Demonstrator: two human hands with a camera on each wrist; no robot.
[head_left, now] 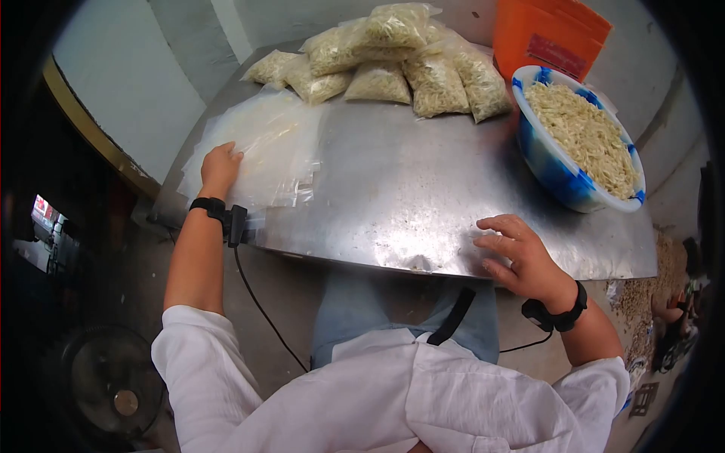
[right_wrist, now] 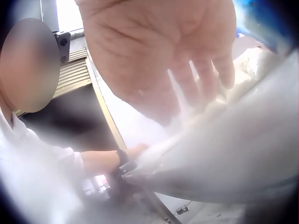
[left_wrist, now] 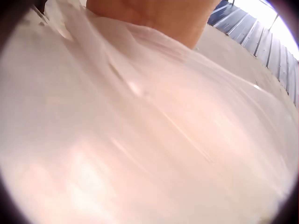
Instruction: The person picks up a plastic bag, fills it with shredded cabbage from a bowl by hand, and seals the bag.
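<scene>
In the head view, the left hand (head_left: pixel 220 169) lies on a stack of clear plastic bags (head_left: pixel 275 143) at the table's left side; its fingertips are partly hidden, so its grip is unclear. The left wrist view is filled by blurred plastic film (left_wrist: pixel 140 130), with part of the hand (left_wrist: pixel 154 18) at the top. Over the front edge of the metal table (head_left: pixel 377 174), the right hand (head_left: pixel 521 255) is held with spread, slightly bent fingers and nothing in them. The right wrist view shows its palm (right_wrist: pixel 163 51) and fingers apart.
Filled bags of pale shreds (head_left: pixel 434 83) are piled at the table's back. A blue and white basin (head_left: pixel 555 162) of the same shreds (head_left: pixel 581 136) stands at the right, beside an orange container (head_left: pixel 547 34). A fan (head_left: pixel 113 377) stands at the lower left.
</scene>
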